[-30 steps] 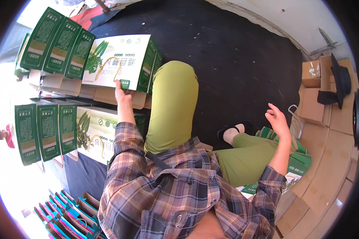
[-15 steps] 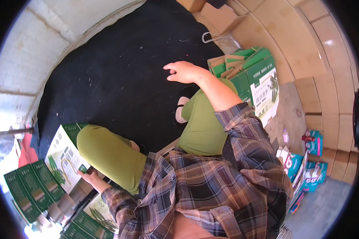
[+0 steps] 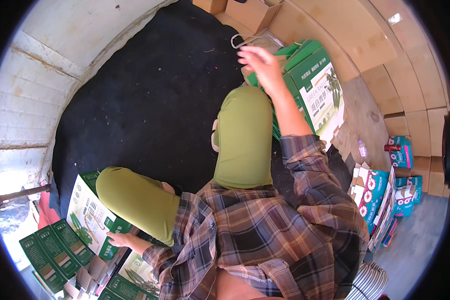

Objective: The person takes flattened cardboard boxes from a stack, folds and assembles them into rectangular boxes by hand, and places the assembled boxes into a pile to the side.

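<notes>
My right hand (image 3: 261,62) is raised over the near-left edge of a large green carton (image 3: 309,75) at the right, its fingers apart and nothing in them. Folded green cardboard pieces stand up in that carton, which has a white printed side with a plant picture. At lower left, my left hand (image 3: 119,240) has its fingers closed on the edge of a green and white carton (image 3: 87,212) beside my left knee. Part of that grip is hidden.
Several green cartons (image 3: 50,250) stand in a row at lower left. Brown boxes (image 3: 330,35) are stacked along the right wall. A white cord handle (image 3: 236,41) lies near the far carton. Teal and pink packs (image 3: 375,197) sit at right. Black cloth (image 3: 145,100) covers the floor.
My right hand has moved away and to the right, from above the black cloth to the large green carton. My right knee has swung up. The left hand has shifted slightly down along its carton.
</notes>
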{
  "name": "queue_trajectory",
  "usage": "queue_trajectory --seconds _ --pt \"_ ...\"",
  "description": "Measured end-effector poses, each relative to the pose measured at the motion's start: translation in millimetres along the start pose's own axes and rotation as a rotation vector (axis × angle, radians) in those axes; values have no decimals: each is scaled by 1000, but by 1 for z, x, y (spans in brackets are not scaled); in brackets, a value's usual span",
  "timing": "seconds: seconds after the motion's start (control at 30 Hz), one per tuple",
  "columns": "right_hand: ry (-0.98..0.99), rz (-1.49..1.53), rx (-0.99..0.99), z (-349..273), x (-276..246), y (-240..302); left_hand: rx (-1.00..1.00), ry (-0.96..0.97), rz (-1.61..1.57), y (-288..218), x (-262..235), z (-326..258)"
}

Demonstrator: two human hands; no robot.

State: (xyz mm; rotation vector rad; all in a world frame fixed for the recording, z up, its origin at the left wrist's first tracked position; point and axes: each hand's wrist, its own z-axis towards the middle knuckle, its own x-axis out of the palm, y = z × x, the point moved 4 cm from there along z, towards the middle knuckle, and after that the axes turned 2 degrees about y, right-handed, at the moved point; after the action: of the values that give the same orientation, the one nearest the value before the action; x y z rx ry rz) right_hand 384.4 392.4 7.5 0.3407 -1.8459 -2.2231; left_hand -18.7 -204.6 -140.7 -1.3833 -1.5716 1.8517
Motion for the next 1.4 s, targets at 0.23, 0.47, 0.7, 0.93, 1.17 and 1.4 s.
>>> queue_trajectory --seconds 0.23,0.47,0.7,0.93,1.17,1.4 --pt "-526 284 642 -134 -141 -129 643 225 -332 -155 18 -63" --pt "-837 766 922 -226 -151 -217 933 755 -156 -196 103 -185" --pt "-1257 1006 731 -222 -151 -239 996 1209 52 -143 142 -223" --pt "-1270 1216 311 -205 -172 -218 935 1195 130 -135 148 -207" --pt "-1244 1149 165 -194 -214 -157 975 1229 138 -138 146 -216" --pt "-1297 924 -51 -169 -224 -70 973 1254 199 -142 144 -218"
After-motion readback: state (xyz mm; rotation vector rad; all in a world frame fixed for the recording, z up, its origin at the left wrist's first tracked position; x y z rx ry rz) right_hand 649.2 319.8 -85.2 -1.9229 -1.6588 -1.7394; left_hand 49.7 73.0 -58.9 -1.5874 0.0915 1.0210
